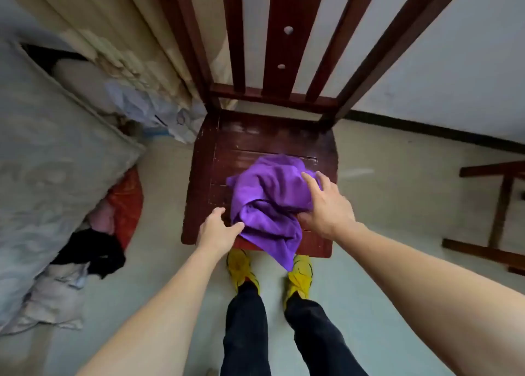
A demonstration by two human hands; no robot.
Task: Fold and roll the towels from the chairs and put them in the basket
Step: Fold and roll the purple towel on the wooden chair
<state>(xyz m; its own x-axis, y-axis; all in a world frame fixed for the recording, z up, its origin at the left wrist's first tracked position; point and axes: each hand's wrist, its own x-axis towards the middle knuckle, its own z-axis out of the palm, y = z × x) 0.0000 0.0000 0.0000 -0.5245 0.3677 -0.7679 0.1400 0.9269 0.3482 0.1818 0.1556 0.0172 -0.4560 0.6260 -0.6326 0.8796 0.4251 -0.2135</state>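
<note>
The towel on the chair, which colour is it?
Purple, plain; the towel shows in the head view.

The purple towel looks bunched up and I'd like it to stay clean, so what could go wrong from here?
1. One corner of the purple towel already hangs over the front edge of the chair seat; it might slide off onto the floor.
2. The left hand only touches the towel's edge and the right hand rests on top, so a lift could leave it crumpled.
3. No basket is in view.
</note>
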